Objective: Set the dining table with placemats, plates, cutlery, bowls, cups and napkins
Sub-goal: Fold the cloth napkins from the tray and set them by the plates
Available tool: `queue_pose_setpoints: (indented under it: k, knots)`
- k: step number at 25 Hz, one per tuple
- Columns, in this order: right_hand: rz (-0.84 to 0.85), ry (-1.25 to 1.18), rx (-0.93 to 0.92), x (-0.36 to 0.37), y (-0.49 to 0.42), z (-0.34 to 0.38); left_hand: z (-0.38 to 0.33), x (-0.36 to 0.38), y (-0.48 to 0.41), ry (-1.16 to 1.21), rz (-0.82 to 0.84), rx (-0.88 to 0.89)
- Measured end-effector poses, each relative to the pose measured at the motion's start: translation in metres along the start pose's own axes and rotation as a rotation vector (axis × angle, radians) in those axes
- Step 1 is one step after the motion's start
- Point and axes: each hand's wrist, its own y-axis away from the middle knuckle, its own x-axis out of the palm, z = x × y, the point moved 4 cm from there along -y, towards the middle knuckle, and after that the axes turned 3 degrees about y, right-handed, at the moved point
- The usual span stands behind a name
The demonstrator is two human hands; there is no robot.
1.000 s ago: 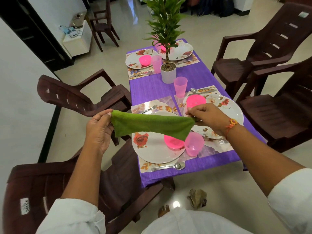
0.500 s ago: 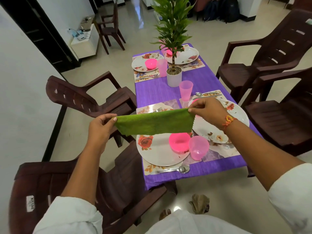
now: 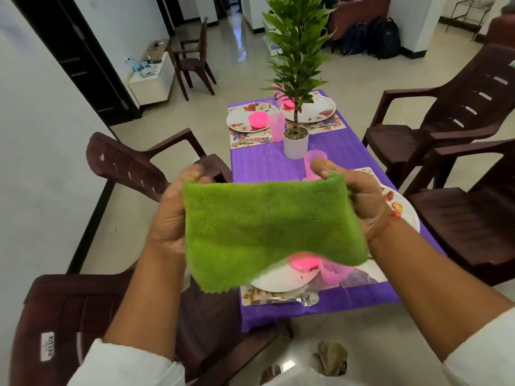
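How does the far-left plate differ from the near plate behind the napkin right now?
The far-left plate shows whole; the near plate is mostly hidden behind the green napkin that the left hand and right hand grip. The far pink bowl sits in full view on the far-left plate; the near pink bowl only peeks out under the napkin's lower edge. Both are white and hold a pink bowl.

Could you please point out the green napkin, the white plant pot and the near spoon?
green napkin (image 3: 267, 227): head view, cloth's middle.
white plant pot (image 3: 296, 146): head view, front wall.
near spoon (image 3: 308, 298): head view, bowl.
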Motion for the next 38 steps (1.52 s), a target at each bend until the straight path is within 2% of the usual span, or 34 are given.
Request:
queue_pose_setpoints:
  k: [3,6,9,13,18,22,26,29,34,38]
  knots:
    - [0.010,0.115,0.004,0.028,-0.038,-0.017,0.023,0.036,-0.030,-0.211,-0.067,-0.002]
    - [-0.116,0.296,-0.095,0.028,-0.064,-0.021,0.025,0.036,-0.046,-0.216,-0.175,0.116]
    - [-0.179,0.437,-0.143,0.027,-0.068,-0.021,0.020,0.026,-0.045,-0.266,-0.215,0.199]
    - [-0.280,0.501,-0.159,0.024,-0.075,-0.025,0.028,0.019,-0.044,-0.322,-0.250,0.177]
    - [-0.401,0.861,-0.163,0.007,-0.076,-0.020,0.039,0.001,-0.042,-0.320,-0.217,0.092]
    - [-0.342,0.921,-0.101,0.010,-0.075,-0.024,0.042,-0.010,-0.041,-0.362,-0.224,0.097]
    - [-0.382,1.062,0.016,0.005,-0.075,-0.028,0.040,-0.020,-0.041,-0.669,-0.298,0.185]
    - [-0.339,1.039,0.088,0.009,-0.070,-0.028,0.038,-0.022,-0.039,-0.761,-0.350,0.243]
    - [-0.274,1.361,-0.054,0.011,-0.061,-0.035,0.035,-0.034,-0.038,-0.756,-0.411,0.253]
    - [-0.208,1.537,-0.068,0.007,-0.063,-0.040,0.035,-0.039,-0.038,-0.734,-0.432,0.245]
